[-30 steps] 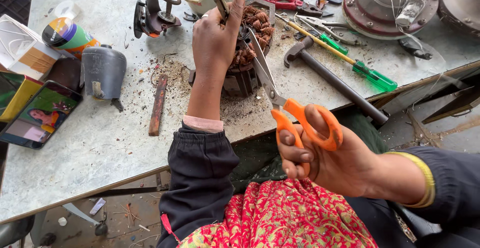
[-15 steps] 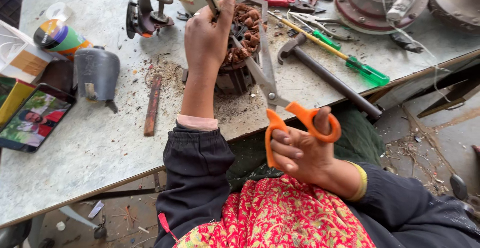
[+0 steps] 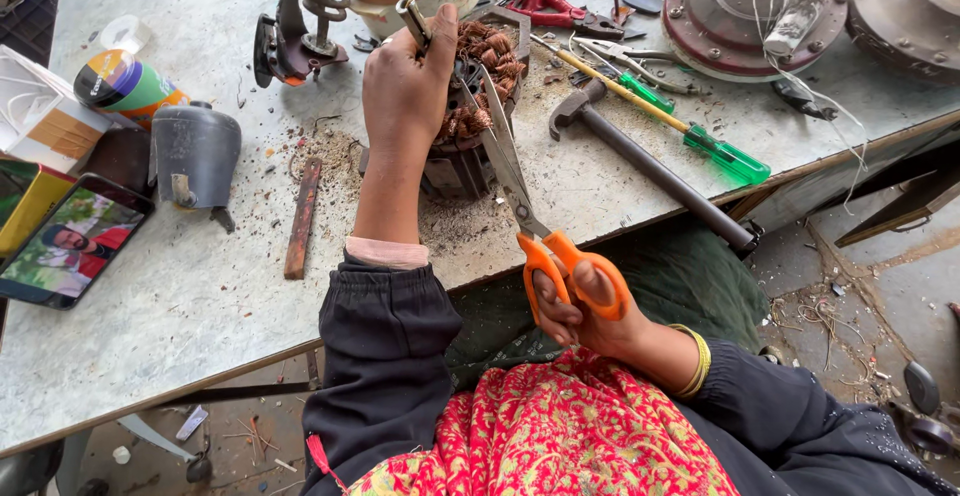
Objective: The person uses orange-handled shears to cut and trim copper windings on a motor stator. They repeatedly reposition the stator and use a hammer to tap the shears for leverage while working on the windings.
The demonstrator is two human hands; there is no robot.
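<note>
A motor stator with copper wire windings (image 3: pixel 482 71) stands on the grey workbench (image 3: pixel 180 296). My left hand (image 3: pixel 405 91) rests on top of it and pinches a small metal piece at its far edge. My right hand (image 3: pixel 590 311) grips orange-handled scissors (image 3: pixel 545 246) below the bench edge. The long steel blades reach up into the copper windings, slightly apart. Debris and bits of wire lie around the stator base.
A hammer (image 3: pixel 650 166), green-handled screwdrivers (image 3: pixel 700 136) and red pliers (image 3: pixel 555 6) lie to the right. Round motor housings (image 3: pixel 750 16) sit at the far right. A coil spring part (image 3: pixel 300 26), grey cover (image 3: pixel 195 156), phone (image 3: pixel 70 241) and rusty bar (image 3: pixel 300 218) lie left.
The scissors' handles have closed together and my right hand has shifted left, nearer the bench edge. My left hand stays on the stator.
</note>
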